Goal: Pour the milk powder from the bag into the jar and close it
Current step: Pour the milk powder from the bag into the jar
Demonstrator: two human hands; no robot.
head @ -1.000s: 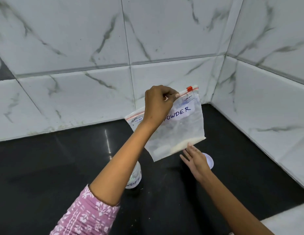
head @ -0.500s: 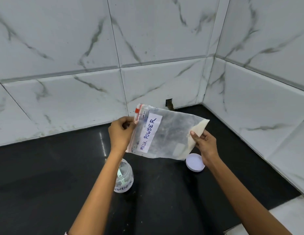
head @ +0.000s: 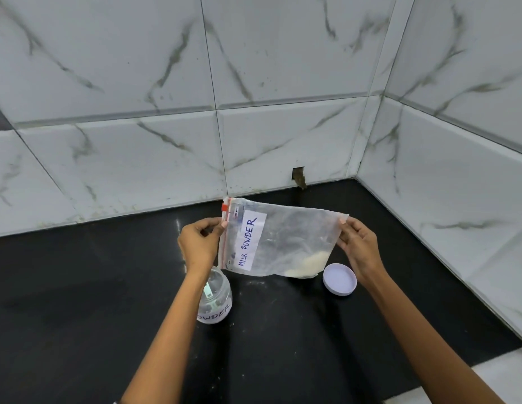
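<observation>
Place: a home kitchen corner.
Surface: a polished black stone tabletop (head: 79, 301) ran into the corner.
Walls: white marble-patterned wall tiles (head: 283, 68) rose on two sides.
Goods: a hand-labelled milk powder bag (head: 277, 243) and glass jar (head: 216, 301) suggested a household pantry.

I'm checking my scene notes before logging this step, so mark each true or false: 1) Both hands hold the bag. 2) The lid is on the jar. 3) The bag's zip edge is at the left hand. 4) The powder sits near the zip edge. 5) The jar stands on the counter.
1) True: the left hand and right hand each pinch an end of the bag.
2) False: the lid lies on the counter, apart from the jar.
3) True.
4) False: the powder sits in the lower corner by the right hand.
5) True.
</observation>
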